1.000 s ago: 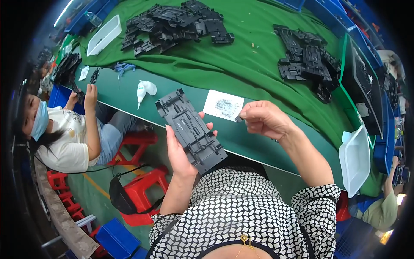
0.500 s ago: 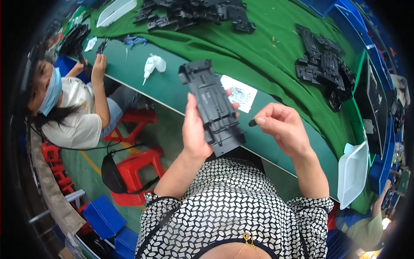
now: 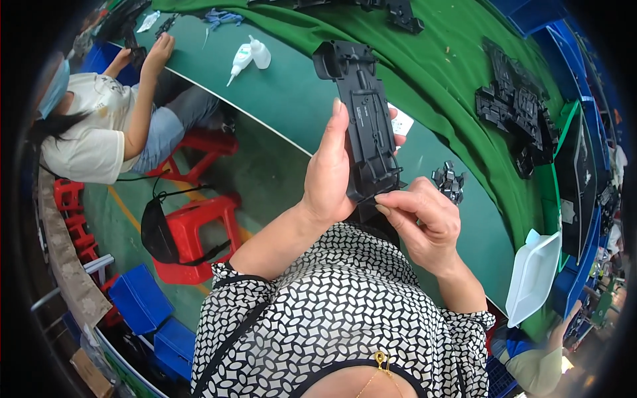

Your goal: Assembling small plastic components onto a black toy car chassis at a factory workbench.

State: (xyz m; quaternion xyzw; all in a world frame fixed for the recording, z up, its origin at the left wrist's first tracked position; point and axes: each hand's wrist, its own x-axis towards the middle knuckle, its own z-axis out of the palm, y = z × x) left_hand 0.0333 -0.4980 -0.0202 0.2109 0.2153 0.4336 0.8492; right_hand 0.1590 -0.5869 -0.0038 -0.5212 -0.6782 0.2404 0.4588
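Note:
My left hand [image 3: 332, 172] is wrapped around a long black molded plastic part [image 3: 365, 119], thumb on its left edge and fingertips showing at its right. The part is tilted, its upper end pointing away from me, with ribs and raised details on the face I see. At its lower end my right hand [image 3: 428, 222] is closed in a pinch, thumb and index finger touching the corner. The small black piece in that pinch is almost wholly hidden by the fingers. Beyond the right hand, a small cluster of black plastic pieces [image 3: 449, 182] lies on the green table [image 3: 288, 109].
Piles of black parts [image 3: 514, 106] lie on green cloth [image 3: 438, 79]. White bottles [image 3: 251, 56] and a partly hidden printed white paper [image 3: 402, 125] are on the table. A white tray [image 3: 533, 275] stands at the right. A co-worker [image 3: 93, 126] sits at left, near red stools [image 3: 199, 232].
My right hand has moved left and down, bringing the small black piece to the long part's lower end. The long part sits more upright. The view has shifted, and the co-worker's head has turned.

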